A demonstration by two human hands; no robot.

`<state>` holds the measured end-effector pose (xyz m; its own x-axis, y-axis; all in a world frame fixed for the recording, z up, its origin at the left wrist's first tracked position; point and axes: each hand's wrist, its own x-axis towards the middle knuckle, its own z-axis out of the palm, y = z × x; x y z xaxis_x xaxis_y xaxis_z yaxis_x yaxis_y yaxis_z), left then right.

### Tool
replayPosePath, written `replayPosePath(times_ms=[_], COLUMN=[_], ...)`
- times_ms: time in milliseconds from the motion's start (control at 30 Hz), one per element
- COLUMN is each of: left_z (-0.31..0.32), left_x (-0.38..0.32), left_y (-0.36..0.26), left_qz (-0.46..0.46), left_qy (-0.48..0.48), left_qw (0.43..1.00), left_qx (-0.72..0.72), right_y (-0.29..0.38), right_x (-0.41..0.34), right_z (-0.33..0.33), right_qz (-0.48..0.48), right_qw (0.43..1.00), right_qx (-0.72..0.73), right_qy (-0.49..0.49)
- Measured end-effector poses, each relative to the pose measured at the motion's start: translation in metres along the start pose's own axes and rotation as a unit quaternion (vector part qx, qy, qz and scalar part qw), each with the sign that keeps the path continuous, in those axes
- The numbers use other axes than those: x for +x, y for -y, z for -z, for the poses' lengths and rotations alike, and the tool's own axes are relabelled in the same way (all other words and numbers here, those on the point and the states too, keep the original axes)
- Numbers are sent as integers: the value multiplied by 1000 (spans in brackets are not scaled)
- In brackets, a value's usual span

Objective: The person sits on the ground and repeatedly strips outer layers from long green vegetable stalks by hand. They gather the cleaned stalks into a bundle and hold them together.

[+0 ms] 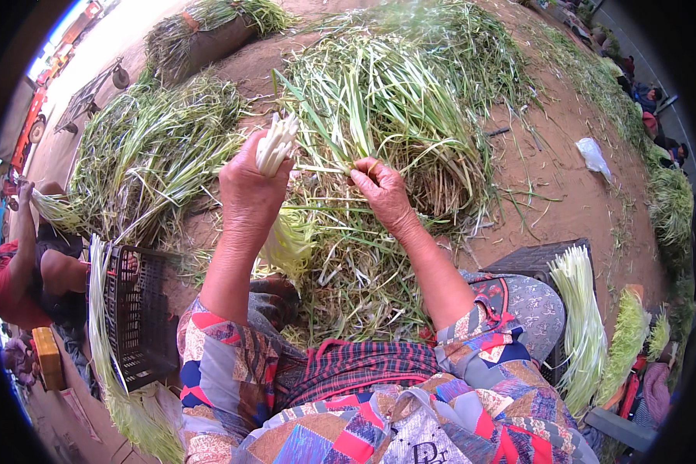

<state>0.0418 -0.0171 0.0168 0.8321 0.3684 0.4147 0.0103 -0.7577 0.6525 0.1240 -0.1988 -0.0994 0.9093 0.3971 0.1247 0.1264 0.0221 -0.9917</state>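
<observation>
My left hand (249, 180) is closed around a bundle of pale, chive-like stalks (276, 142), their white cut ends pointing up. Below that fist hang yellow-green leaves (290, 240), apparently the same bundle's other end. Thumb and fingers of my right hand (384, 190) pinch a thin stalk with long green leaves (313, 110) rising from it. A pale strand (325, 169) stretches between the two hands. Just beyond them lies a large heap of green leafy stalks (377, 98), with brownish root ends towards the right. Leaf scraps (354, 284) cover the ground between my knees.
Black plastic crates stand at left (142, 313) and right (516, 261), with pale stalk bundles (580, 325) by them. Another heap (156, 151) lies left, near a seated person (20, 272). A wrapped bale (220, 40), handcart (90, 95) and white plastic bag (593, 156) lie farther off.
</observation>
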Motion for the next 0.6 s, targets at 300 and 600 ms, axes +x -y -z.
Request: replayPosePath(times_ms=[300,600], left_z=[-29,-52], left_x=[2,2], left_y=[2,-13], left_qz=[-64,-62], left_qy=[172,192], left_qw=[983,979], left_qx=[9,7], right_y=[23,30], right_x=[-11,-7], right_z=[9,30], right_qz=[-82,-152], right_qw=[987,986], right_qx=[63,69], right_qy=[120,5])
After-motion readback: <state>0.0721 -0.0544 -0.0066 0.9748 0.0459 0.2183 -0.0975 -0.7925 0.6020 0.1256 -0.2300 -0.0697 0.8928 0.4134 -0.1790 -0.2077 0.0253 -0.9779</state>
